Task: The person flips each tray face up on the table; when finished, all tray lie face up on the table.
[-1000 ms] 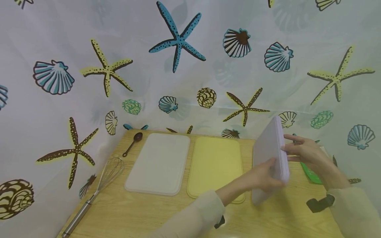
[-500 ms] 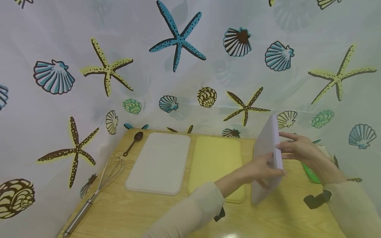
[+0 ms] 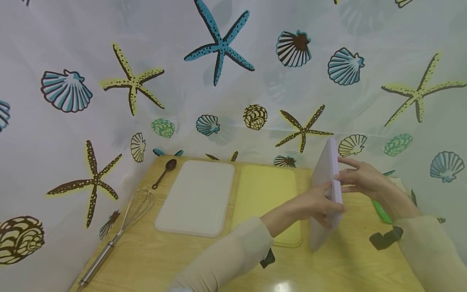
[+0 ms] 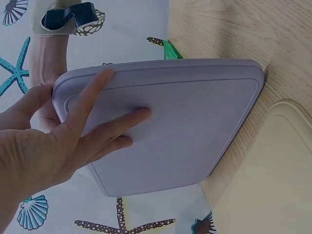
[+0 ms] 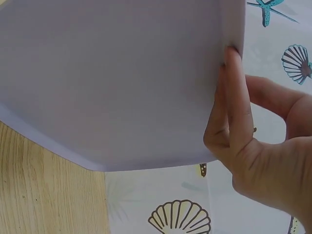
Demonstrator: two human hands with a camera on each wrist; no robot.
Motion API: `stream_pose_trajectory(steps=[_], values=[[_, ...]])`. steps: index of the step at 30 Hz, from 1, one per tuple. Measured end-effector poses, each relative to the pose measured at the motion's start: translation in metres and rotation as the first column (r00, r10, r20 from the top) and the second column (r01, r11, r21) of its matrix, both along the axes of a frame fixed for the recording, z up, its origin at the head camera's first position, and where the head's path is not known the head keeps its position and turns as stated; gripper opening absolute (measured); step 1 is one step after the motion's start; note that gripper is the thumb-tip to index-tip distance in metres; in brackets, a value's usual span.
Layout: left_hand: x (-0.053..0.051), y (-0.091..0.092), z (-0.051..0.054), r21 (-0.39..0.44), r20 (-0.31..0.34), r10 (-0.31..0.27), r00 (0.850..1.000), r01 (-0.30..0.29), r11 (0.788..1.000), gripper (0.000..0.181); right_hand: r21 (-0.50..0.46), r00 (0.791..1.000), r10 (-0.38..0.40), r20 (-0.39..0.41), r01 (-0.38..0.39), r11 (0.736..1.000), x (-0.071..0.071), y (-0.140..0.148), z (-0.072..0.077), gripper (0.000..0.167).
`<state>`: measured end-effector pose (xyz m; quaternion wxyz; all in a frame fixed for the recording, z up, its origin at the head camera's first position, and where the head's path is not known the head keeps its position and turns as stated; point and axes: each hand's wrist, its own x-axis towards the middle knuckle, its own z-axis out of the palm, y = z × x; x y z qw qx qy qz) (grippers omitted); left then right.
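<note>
A lavender tray-like lid [image 3: 322,174] stands steeply on edge at the right of the table, its rimmed face large in the left wrist view [image 4: 185,126]. My left hand [image 3: 311,205] grips its near part, fingers spread over the left face [image 4: 63,141] and thumb at the edge. With my right hand [image 3: 372,182] I pinch the rim from the right; in the right wrist view fingers touch the rim and inner face [image 5: 263,141]. A yellow lid [image 3: 268,194] lies flat just left of it, and a white one [image 3: 197,198] lies further left.
On the wooden table [image 3: 153,263], a whisk [image 3: 116,235] and dark spoon [image 3: 164,174] lie at the left. A green object [image 3: 382,211] is partly hidden behind my right hand. A shell-and-starfish curtain [image 3: 255,93] stands behind the table.
The upper edge of the lavender lid has swung slightly left, making it look narrower. Both my hands have shifted slightly left with it. The view has moved a little.
</note>
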<state>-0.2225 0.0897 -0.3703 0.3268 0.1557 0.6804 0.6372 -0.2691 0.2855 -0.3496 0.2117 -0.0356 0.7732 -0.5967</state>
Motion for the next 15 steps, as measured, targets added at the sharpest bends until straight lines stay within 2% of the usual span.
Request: stream_pose_trajectory(steps=[8, 15], values=[[0.0031, -0.0012, 0.0022, 0.014, 0.028, 0.031, 0.999, -0.031, 0.999, 0.071, 0.011, 0.999, 0.042, 0.028, -0.042, 0.999, -0.0063, -0.0019, 0.0023, 0.086], [0.0063, -0.0063, 0.0017, 0.032, 0.015, 0.096, 0.995, -0.097, 0.995, 0.066, -0.05, 0.997, 0.07, 0.042, -0.068, 0.996, -0.0098, -0.0068, -0.0014, 0.084]])
